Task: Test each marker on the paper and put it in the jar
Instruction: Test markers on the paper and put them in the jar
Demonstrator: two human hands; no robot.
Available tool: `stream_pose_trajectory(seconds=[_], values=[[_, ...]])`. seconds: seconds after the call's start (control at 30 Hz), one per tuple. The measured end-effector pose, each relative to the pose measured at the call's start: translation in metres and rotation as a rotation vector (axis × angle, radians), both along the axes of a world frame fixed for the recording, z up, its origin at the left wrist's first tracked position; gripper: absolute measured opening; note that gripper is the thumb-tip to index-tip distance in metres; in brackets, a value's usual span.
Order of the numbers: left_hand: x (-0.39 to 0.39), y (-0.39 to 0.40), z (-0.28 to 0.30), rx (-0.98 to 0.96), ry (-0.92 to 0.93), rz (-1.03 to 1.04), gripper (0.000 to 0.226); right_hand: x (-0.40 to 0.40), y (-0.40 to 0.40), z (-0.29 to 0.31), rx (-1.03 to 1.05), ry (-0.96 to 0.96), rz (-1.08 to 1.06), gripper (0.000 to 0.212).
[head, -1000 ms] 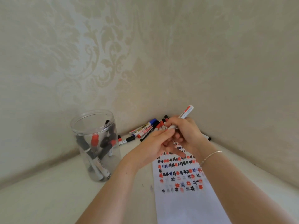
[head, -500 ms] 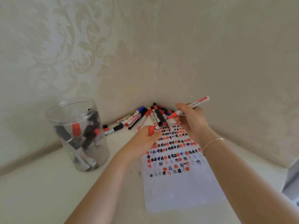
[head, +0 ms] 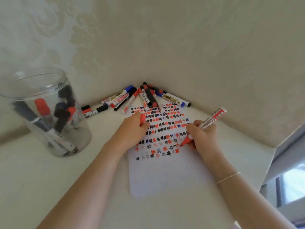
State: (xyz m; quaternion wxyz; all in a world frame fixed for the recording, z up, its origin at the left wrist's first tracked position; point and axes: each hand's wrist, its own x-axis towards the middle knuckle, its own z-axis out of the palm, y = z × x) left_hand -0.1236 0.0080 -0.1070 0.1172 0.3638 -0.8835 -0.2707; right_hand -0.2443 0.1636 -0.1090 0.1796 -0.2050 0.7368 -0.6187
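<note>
Two bare forearms reaching in from the near edge over the paper (head: pixel 165 176), thin bracelet (head: pixel 228 177) on the right wrist. Paper lying flat on the white table (head: pixel 49 187), near half blank, far half filled with rows of small red, black and blue test marks. Right hand (head: pixel 203 136) on the paper's right side, fingers curled round an uncapped red marker (head: pixel 204 125), tip down touching the paper among the lower rows, barrel slanting up and away to the right. Left hand (head: pixel 133 129) resting on the paper's left side, fingers closed round a red cap (head: pixel 142 119). Left of the paper, well apart, clear jar (head: pixel 46 113) standing upright, several black, red and blue markers leaning inside. Beyond the paper's far edge, pile of loose markers (head: pixel 145 96) fanned in the wall corner, a few ends lying over the paper's top edge. Patterned beige walls (head: pixel 198 47) behind.
</note>
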Motion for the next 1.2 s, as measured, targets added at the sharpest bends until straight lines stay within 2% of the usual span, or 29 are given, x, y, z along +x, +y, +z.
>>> stream_pose_trajectory(seconds=[0.1, 0.43, 0.6, 0.77, 0.97, 1.2], values=[[-0.0007, -0.0005, -0.0011, -0.012, -0.017, -0.002, 0.026, -0.0001, 0.0007, -0.0018, 0.015, 0.041, -0.083, 0.039], [-0.0013, -0.0006, -0.0014, -0.030, -0.031, -0.006, 0.026, 0.0033, -0.0011, -0.0052, 0.105, 0.143, -0.043, 0.040], [-0.0004, 0.0011, -0.0004, -0.048, -0.040, -0.004, 0.027, 0.0032, 0.0005, -0.0037, 0.097, 0.105, -0.030, 0.038], [0.0002, 0.0021, 0.0008, -0.046, -0.044, -0.005, 0.028, 0.0040, 0.0001, -0.0058, 0.104, 0.177, -0.051, 0.038], [0.0007, 0.0024, 0.0017, -0.040, -0.034, -0.008, 0.028, 0.0058, 0.0004, -0.0041, 0.134, 0.149, -0.024, 0.032], [0.0007, 0.0032, 0.0026, -0.041, -0.042, -0.007, 0.029, 0.0057, 0.0012, -0.0030, 0.114, 0.162, -0.055, 0.034]])
